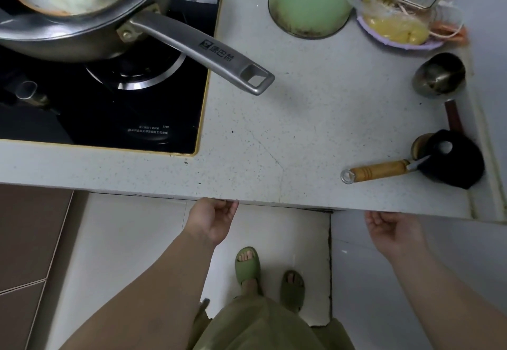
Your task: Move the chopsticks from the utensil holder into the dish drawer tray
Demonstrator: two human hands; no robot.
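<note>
No chopsticks, utensil holder or drawer tray can be seen in the head view. My left hand (212, 219) reaches up under the front edge of the speckled countertop (274, 141). Its fingertips curl against the underside, where they are partly hidden. My right hand (392, 230) hangs just below the same edge further right, palm up, fingers loosely curled with nothing in them. Below both hands is a white cabinet front (274, 240); whatever lies under the countertop lip is hidden.
A steel pan (82, 20) sits on the black hob (153, 108), its long handle (203, 50) jutting over the counter. A green kettle (307, 1), a metal ladle (439, 75), a wooden-handled tool (378, 171) and a black holder (452, 160) stand to the right.
</note>
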